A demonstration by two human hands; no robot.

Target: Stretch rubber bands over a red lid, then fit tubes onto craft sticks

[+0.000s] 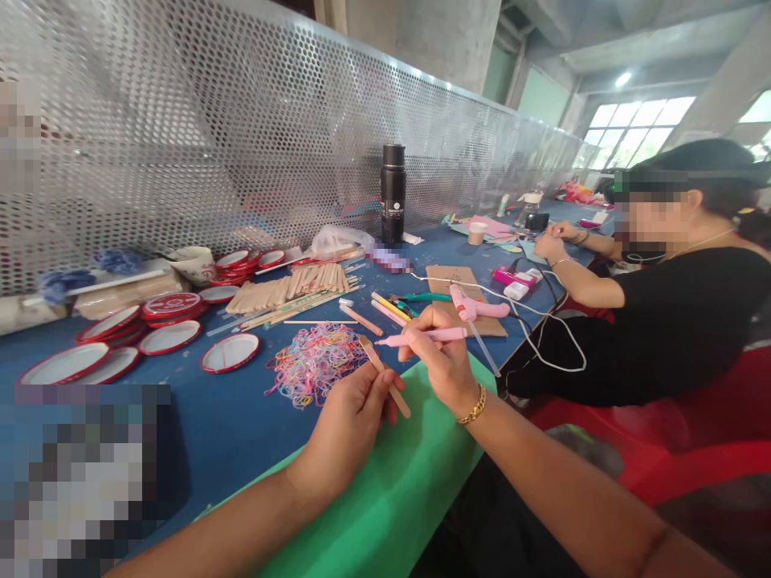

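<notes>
I view the bench [229,417] through the head camera; its surface is blue, and a perforated metal screen [210,120] runs along its far side. At the far left I note red-rimmed lids [169,338], some stacked, some lying singly. A cup [193,265] is tilted behind them. Next is a pile of flat wooden sticks [289,289], and nearer me a tangled heap of multicoloured strands [316,361].

My left hand [346,417] is closed on one wooden stick [377,359], gripped between thumb and fingers near its lower part. The stick is tilted, upper end to the left, above the bench beside the strands. A green sheet [415,474] lies beneath both forearms. A black bottle [393,197] stands upright farther back.

My right hand [444,365] is pinched around a pink marker [456,333]; its tip points left and sits just beside the stick's upper end. I cannot confirm contact. Behind this hand, a pink glue gun [477,307] rests partly over brown cardboard [446,274]. At the far right, a co-worker [692,313] sits with both hands raised together over the bench.
</notes>
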